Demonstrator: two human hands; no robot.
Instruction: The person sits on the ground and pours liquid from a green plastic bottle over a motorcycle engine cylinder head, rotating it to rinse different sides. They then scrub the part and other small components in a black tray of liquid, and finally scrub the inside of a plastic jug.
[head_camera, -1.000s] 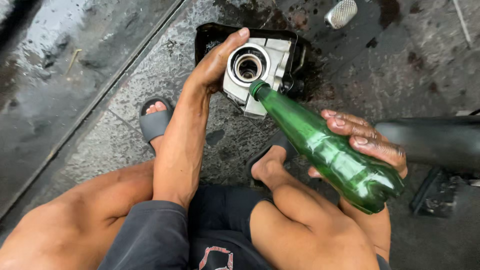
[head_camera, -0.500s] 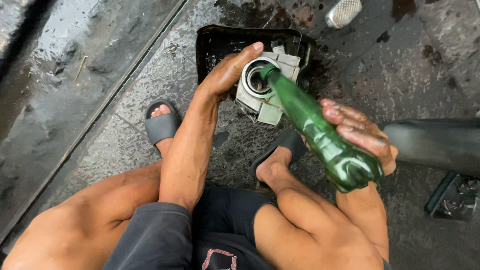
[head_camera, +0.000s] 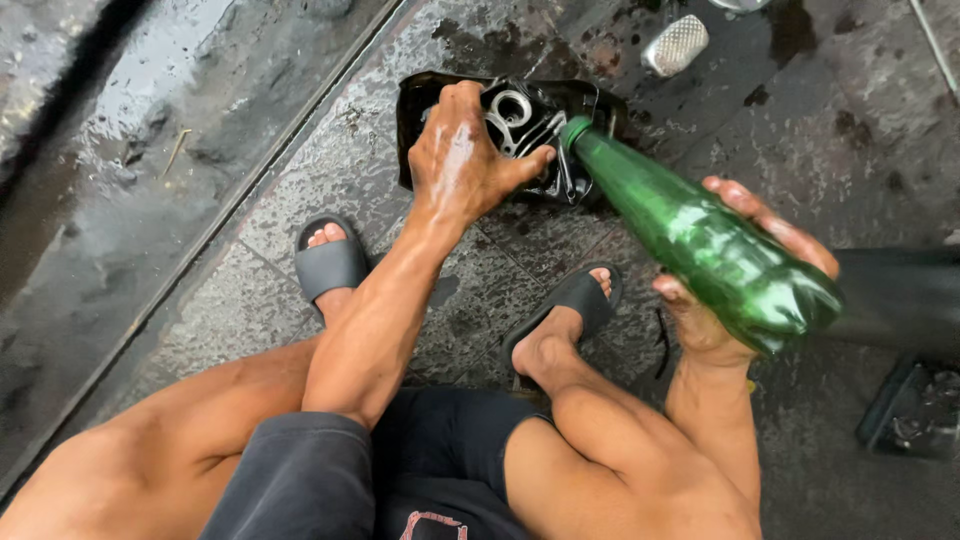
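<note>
Tilting green bottle (head_camera: 712, 252) in right hand (head_camera: 735, 290) (grip wrapped round), left hand (head_camera: 462, 158) clasping metal part (head_camera: 528, 118)

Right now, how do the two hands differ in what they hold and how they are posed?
The left hand reaches forward, palm down, gripping the metal engine part over the black tray. The right hand stays nearer the body, cradling the tilted green bottle from beneath. Both look wet and grimy.

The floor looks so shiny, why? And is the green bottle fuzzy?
Head view: the wet floor mirrors pale daylight at upper left, so it glares. The green bottle in the right hand is slightly smeared with blur, with bright glints. The left hand on the metal part looks sharper and glistens.
</note>
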